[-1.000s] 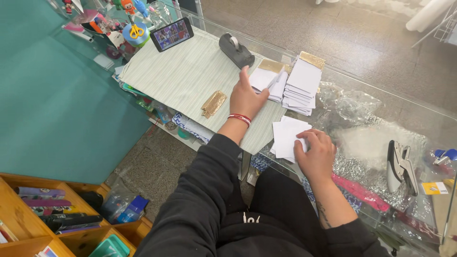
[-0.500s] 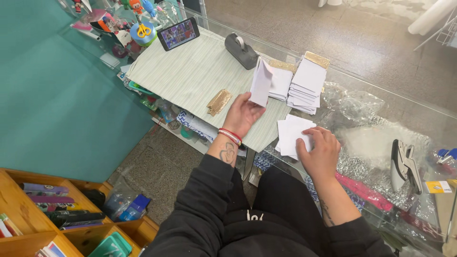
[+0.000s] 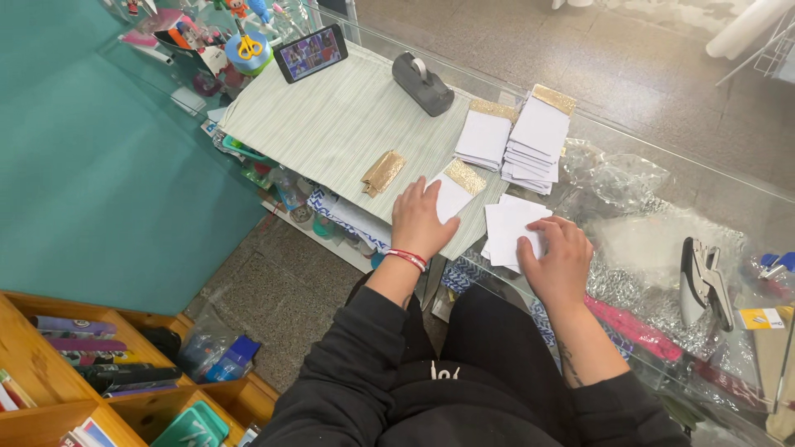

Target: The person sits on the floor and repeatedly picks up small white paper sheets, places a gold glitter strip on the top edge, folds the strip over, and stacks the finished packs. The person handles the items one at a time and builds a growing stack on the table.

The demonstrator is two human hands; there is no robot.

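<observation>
Left grip (image 3: 421,217) flat on gold-edged card (image 3: 454,190)

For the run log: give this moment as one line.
left hand: flat on gold-edged white card | right hand: on loose white cards | support: striped mat, glass counter

We wear a black long-sleeved top, both sleeves pushed up toward the elbows, and black trousers with a small white mark near the waist. On the wrist of our left hand (image 3: 422,222) sits a red and white bracelet (image 3: 407,259). A dark tattoo (image 3: 569,364) marks the forearm behind our right hand (image 3: 556,263).
</observation>
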